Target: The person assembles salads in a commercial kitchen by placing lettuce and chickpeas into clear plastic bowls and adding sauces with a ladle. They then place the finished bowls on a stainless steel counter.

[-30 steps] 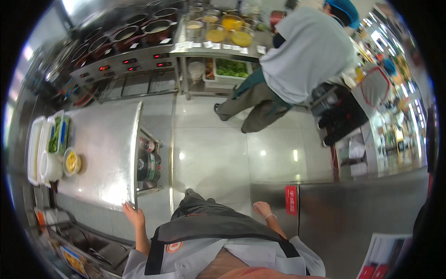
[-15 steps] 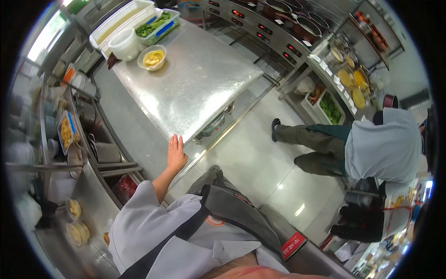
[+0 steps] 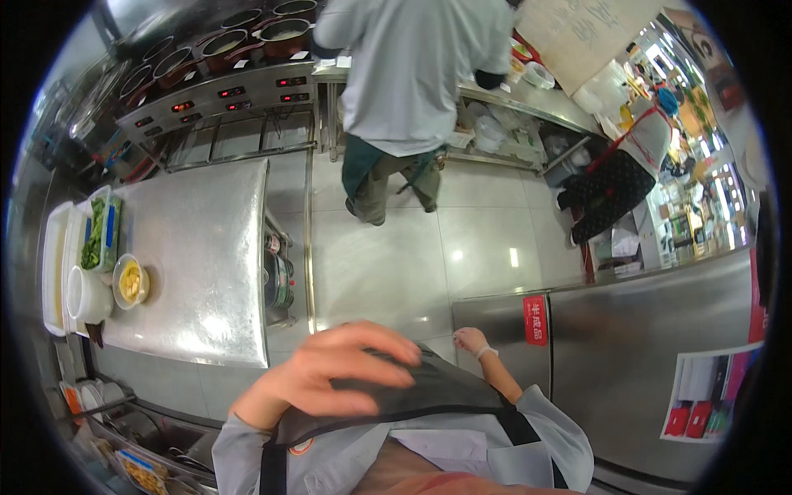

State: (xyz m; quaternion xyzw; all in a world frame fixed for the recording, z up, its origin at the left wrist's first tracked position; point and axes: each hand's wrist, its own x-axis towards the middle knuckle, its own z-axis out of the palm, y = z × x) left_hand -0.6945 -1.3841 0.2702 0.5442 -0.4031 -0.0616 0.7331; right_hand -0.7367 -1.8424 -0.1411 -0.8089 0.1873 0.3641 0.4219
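My left hand [image 3: 337,375] is raised in front of the dark apron [image 3: 388,384] on my chest. Its fingers are spread and a little bent, slightly blurred, with nothing between them. Lower and to the right, my right hand [image 3: 473,340] has its fingers curled in, and no object shows in it; something pale circles its wrist. That hand is close to the steel cabinet front [image 3: 495,363] with a red label [image 3: 535,320].
At left, a steel table [image 3: 190,256] bears a bowl of yellow pieces [image 3: 130,281], a white tub [image 3: 87,295] and a tub of green leaves [image 3: 101,231]. A co-worker [image 3: 421,82] stands ahead at a counter, right of a stove with several pots [image 3: 224,47].
My view has swung right, so the table is now at left and the co-worker straight ahead. My left hand has left the table corner for my chest; my right hand has come into view.
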